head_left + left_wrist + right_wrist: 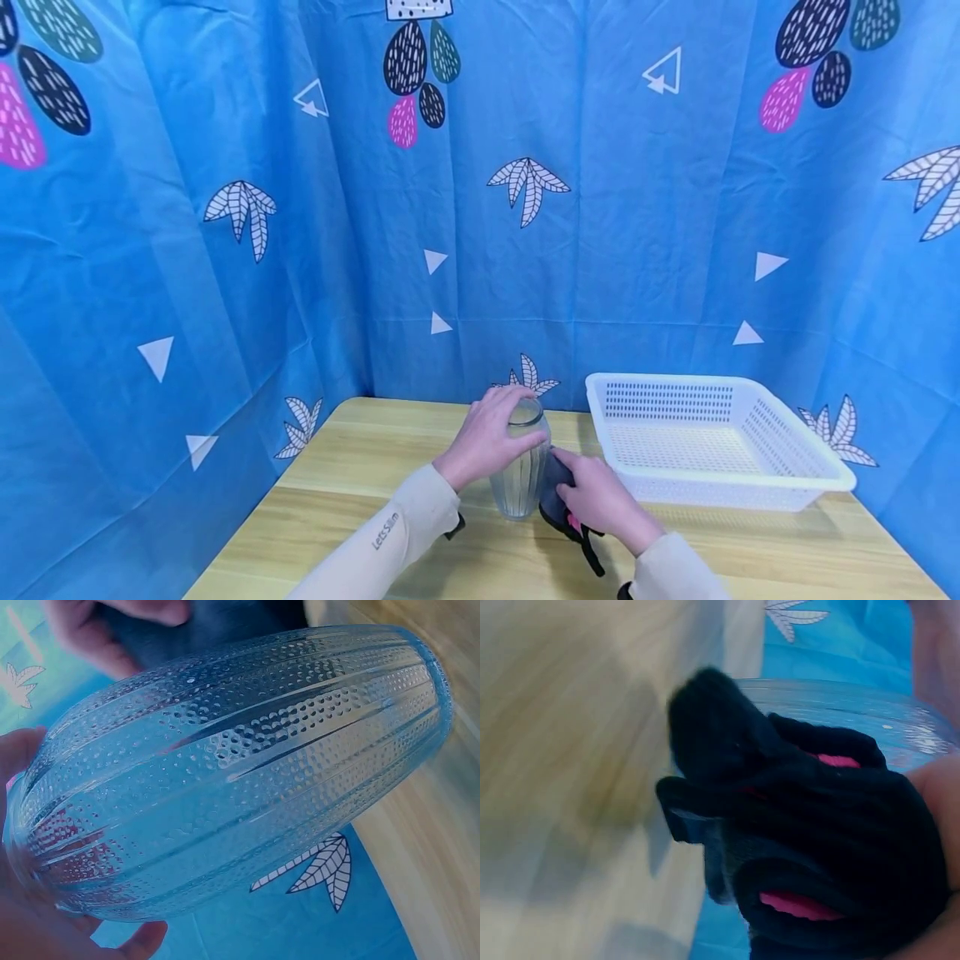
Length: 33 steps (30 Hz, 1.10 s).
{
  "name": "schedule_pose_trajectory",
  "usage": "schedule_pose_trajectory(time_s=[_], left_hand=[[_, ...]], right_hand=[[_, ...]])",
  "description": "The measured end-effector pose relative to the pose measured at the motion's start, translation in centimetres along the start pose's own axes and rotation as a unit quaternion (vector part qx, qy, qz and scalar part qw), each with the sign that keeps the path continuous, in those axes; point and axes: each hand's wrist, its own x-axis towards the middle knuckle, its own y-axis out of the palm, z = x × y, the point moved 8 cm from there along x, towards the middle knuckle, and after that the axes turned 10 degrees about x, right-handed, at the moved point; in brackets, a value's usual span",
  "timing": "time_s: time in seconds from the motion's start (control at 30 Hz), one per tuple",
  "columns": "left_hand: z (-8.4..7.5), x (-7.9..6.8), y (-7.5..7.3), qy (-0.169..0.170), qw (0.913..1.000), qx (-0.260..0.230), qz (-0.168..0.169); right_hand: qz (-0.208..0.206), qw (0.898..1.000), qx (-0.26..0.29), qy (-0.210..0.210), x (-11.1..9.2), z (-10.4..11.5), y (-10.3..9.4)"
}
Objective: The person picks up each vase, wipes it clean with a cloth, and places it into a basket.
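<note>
A tall clear glass vase (517,487) with ribbed, dimpled sides stands upright on the table. My left hand (491,437) grips it round its top rim; the left wrist view shows thumb and fingers spread about that end of the vase (247,765). Just to the right, my right hand (600,500) holds a dark cloth piece (555,504) with black edging, a dangling strap and bits of pink. The cloth lies alongside the vase's side. Up close, the right wrist view has the soft black folds (817,832) bunched against the fingers, with pink inside the openings.
At the right of the wooden table (390,450) sits a white perforated plastic basket (735,492). A blue patterned curtain (637,275) hangs behind the table and along both sides.
</note>
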Motion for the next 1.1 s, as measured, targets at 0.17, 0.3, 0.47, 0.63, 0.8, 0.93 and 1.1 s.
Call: schedule_pose_trajectory(time_s=[0.17,0.3,0.47,0.63,0.8,0.93,1.1], left_hand=[[-0.1,0.1,-0.1,-0.007,1.0000,0.002,-0.002],[0.0,0.0,-0.1,-0.018,0.9998,0.006,0.000],[-0.1,-0.1,-0.3,-0.012,0.9995,0.027,-0.005],[-0.1,-0.1,-0.7,-0.016,0.9997,0.017,0.003],[-0.1,0.1,-0.8,-0.017,0.9997,-0.006,0.019],[-0.2,0.2,-0.5,-0.007,0.9995,-0.011,0.027],[-0.2,0.0,-0.5,-0.003,0.9998,-0.015,0.015]], right_hand=[[0.019,1.000,-0.013,0.001,0.2,-0.9,1.0],[-0.005,1.000,-0.012,-0.002,0.2,-1.0,0.5],[-0.039,0.999,0.003,-0.005,0.0,0.0,-0.9],[-0.100,0.994,0.039,-0.008,-0.4,1.7,-3.4],[-0.145,0.987,0.056,-0.033,-0.5,3.3,-5.2],[-0.141,0.988,0.061,-0.032,-0.3,3.3,-5.1],[-0.084,0.994,0.074,0.000,0.1,1.4,-2.9]])
